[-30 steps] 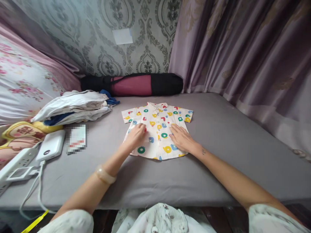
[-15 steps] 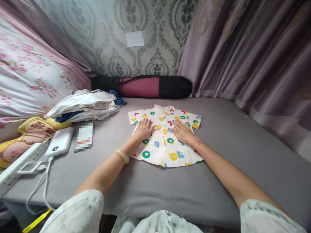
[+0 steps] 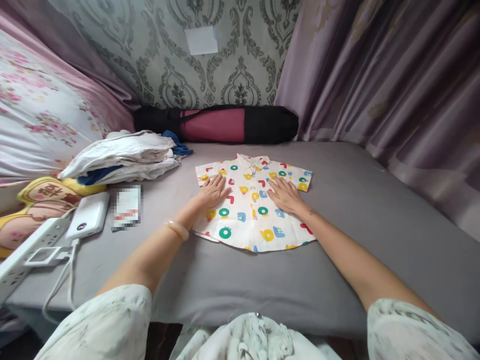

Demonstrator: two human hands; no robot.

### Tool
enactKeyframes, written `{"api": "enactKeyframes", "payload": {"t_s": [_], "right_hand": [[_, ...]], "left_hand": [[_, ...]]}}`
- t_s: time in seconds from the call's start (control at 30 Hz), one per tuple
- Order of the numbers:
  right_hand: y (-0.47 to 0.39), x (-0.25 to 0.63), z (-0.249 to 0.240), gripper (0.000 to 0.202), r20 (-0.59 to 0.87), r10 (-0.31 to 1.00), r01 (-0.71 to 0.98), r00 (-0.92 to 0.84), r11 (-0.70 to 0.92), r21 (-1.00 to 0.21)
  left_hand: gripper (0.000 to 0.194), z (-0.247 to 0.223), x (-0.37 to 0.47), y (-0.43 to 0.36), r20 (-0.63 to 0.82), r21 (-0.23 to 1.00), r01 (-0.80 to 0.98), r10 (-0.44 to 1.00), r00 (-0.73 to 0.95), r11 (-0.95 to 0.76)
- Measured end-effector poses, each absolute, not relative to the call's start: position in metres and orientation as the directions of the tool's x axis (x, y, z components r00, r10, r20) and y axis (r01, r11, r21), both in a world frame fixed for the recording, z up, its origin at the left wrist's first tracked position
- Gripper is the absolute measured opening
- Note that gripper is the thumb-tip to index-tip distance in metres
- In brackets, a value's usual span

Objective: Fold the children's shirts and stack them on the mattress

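Observation:
A small white short-sleeved shirt (image 3: 243, 220) with a collar and colourful printed shapes lies spread, front up, its collar pointing away from me. My left hand (image 3: 213, 192) rests flat on the left side of its chest, fingers stretched and a little apart. On the opposite side, below the right sleeve, my right hand (image 3: 285, 195) lies flat with its fingers spread. Both palms press on the cloth without gripping it. The fabric under the hands is hidden.
The shirt lies on a grey-covered surface (image 3: 360, 240). At the left are a pile of folded clothes (image 3: 123, 155), a blurred-out packet (image 3: 126, 206), a white power bank (image 3: 88, 215) and a power strip (image 3: 33, 252) with cables. A long black and maroon bag (image 3: 213, 125) lies along the wall.
My left hand has slid a little outward to the left across the shirt. My right hand stays nearly in place. The whole view has shifted slightly.

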State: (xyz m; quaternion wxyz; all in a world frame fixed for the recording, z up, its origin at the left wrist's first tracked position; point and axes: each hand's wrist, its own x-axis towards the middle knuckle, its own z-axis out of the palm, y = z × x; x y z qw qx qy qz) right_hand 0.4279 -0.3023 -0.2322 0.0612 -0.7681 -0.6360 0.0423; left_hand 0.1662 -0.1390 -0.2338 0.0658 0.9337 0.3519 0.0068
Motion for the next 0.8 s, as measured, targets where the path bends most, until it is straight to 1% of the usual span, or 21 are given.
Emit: {"api": "enactKeyframes", "payload": {"t_s": [0.1,0.17,0.23,0.3,0.4,0.63,0.8], "right_hand": [[-0.307,0.424,-0.227,0.063,-0.018,0.983,0.967,0.182,-0.183,-0.175],[-0.314,0.417,-0.225,0.063,-0.045,0.982,0.964,0.182,-0.187,-0.190],[-0.324,0.408,-0.223,0.063,-0.070,0.982,0.962,0.173,-0.183,-0.200],[-0.335,0.398,-0.223,0.064,-0.086,0.984,0.964,0.155,-0.170,-0.203],[-0.353,0.383,-0.221,0.065,-0.104,0.987,0.968,0.121,-0.140,-0.206],[-0.387,0.350,-0.210,0.066,-0.132,0.990,0.973,0.039,-0.068,-0.221],[-0.399,0.338,-0.206,0.064,-0.135,0.991,0.969,0.005,-0.038,-0.243]], "left_hand": [[0.060,-0.227,0.169,-0.150,0.008,0.061,0.671,0.673,0.740,-0.739],[0.058,-0.222,0.170,-0.165,0.016,0.042,0.668,0.669,0.743,-0.743],[0.057,-0.219,0.169,-0.185,-0.002,0.067,0.616,0.617,0.787,-0.785],[0.057,-0.219,0.167,-0.207,-0.011,0.113,0.535,0.537,0.844,-0.837],[0.063,-0.222,0.161,-0.234,-0.021,0.166,0.462,0.465,0.885,-0.871],[0.073,-0.225,0.147,-0.268,-0.026,0.252,0.402,0.409,0.912,-0.880],[0.077,-0.222,0.141,-0.275,-0.044,0.253,0.403,0.406,0.913,-0.880]]}}
